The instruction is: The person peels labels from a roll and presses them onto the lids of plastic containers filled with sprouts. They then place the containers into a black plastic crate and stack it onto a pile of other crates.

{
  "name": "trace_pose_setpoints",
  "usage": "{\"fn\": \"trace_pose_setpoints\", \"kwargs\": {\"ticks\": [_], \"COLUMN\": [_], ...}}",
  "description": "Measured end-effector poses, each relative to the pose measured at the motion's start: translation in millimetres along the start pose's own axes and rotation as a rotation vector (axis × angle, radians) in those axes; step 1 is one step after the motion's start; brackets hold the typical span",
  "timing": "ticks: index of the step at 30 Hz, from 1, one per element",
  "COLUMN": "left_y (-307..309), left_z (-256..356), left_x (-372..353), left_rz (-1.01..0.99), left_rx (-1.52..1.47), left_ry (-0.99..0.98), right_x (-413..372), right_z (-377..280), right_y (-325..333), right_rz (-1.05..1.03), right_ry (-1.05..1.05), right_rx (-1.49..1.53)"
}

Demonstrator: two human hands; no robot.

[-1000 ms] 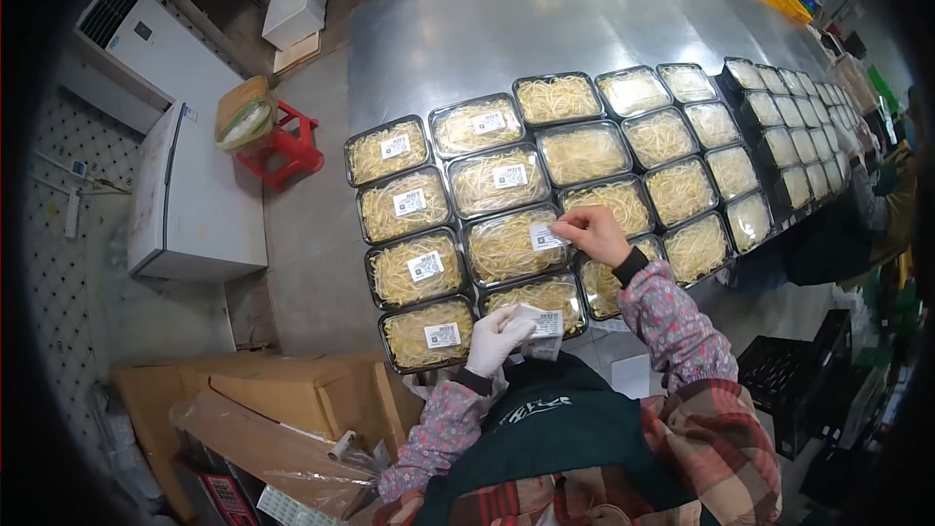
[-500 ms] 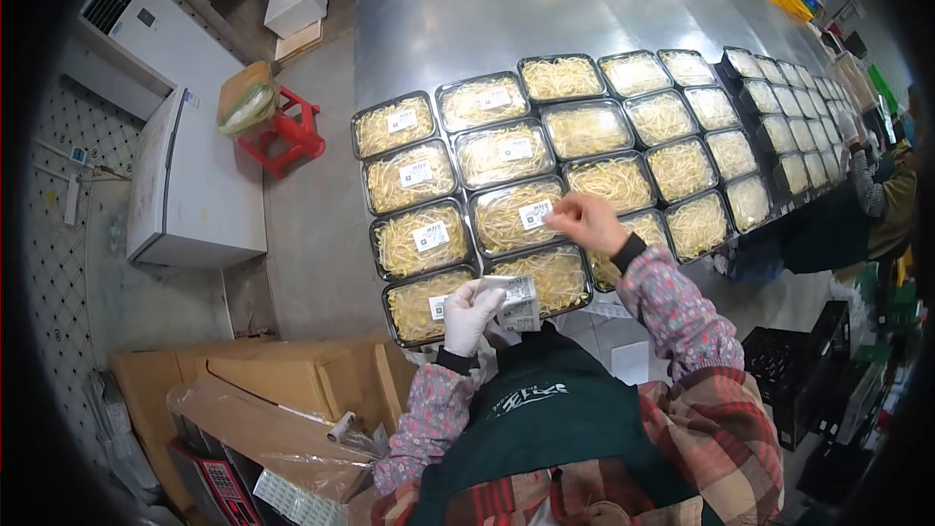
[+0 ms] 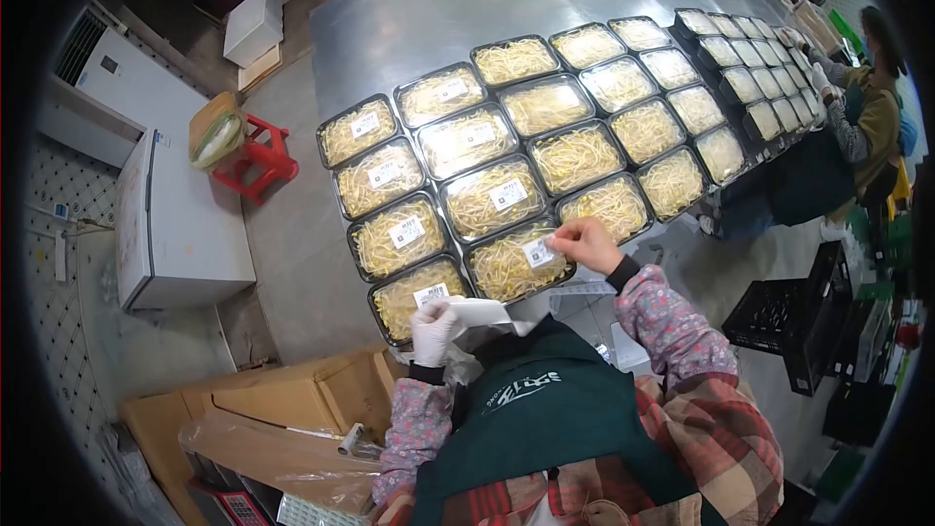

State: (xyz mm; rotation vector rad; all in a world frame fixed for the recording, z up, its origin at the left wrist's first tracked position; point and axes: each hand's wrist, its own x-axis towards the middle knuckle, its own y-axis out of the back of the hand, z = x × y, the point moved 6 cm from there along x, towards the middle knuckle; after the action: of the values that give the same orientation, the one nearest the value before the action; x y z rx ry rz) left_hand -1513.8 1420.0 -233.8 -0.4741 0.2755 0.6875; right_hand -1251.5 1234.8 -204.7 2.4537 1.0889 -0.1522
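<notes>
My left hand [image 3: 433, 333], in a white glove, is closed on a strip of labels [image 3: 482, 313] whose pale backing hangs towards my apron. My bare right hand [image 3: 589, 244] pinches the right edge of a white printed label [image 3: 538, 252], which lies against the clear top of a bean sprout tray [image 3: 506, 273] in the nearest row. Left of it, another labelled bean sprout tray [image 3: 394, 314] sits just beyond my gloved fingers. Behind these, more black trays stand in rows; those in the two left columns bear labels, while those farther right show none.
The trays rest on a steel table [image 3: 390, 34]. Stacked trays [image 3: 755, 68] stand at its right end, beside a co-worker [image 3: 857, 127]. Cardboard boxes [image 3: 282, 385] are at my lower left, black crates [image 3: 789, 317] at right, and a red stool [image 3: 258, 161] beyond the table's left edge.
My right hand has moved from the second-row tray, which now bears a label, to the nearest tray with another label. The left hand's label strip has turned, showing its pale back. The view has shifted.
</notes>
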Motion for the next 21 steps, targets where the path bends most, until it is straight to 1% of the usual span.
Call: {"fn": "trace_pose_setpoints", "kwargs": {"ticks": [3,4,7,8,11,12,13,14,15,16,18,19,21], "left_y": [12,13,7,3,-13,-18,-25,-39,-52,-61,-61,-61,-68], "left_z": [6,10,16,19,31,30,30,32,35,41,35,33,58], "left_x": [0,1,1,1,2,4,5,7,9,6,14,17,23], "left_rz": [0.043,0.053,0.045,0.024,-0.011,-0.054,-0.087,-0.139,-0.19,-0.164,-0.156,-0.147,-0.041], "left_rx": [-0.107,-0.139,-0.144,-0.113,-0.135,-0.162,-0.19,-0.211,-0.237,-0.209,-0.119,-0.074,0.198], "left_ry": [-0.123,-0.163,-0.158,-0.148,-0.172,-0.176,-0.147,-0.115,-0.08,0.01,0.098,0.139,-0.267], "right_x": [-1,-1,-6,-7,-10,-17,-25,-41,-53,-66,-79,-80,-78], "right_z": [13,9,-10,-14,-22,-33,-46,-74,-91,-107,-117,-110,-89], "right_y": [-21,-26,-30,-26,2,10,9,-10,-22,-35,-41,-39,-31], "right_rz": [0.003,0.032,0.143,0.144,0.263,0.282,0.216,0.12,0.061,-0.008,-0.076,-0.089,-0.108], "right_ry": [0.05,0.12,0.267,0.215,0.193,0.171,0.127,0.214,0.272,0.321,0.368,0.307,0.188], "right_rx": [-0.124,-0.246,-0.595,-0.756,-0.792,-0.647,-0.43,-0.027,0.161,0.349,0.305,0.338,0.403]}}
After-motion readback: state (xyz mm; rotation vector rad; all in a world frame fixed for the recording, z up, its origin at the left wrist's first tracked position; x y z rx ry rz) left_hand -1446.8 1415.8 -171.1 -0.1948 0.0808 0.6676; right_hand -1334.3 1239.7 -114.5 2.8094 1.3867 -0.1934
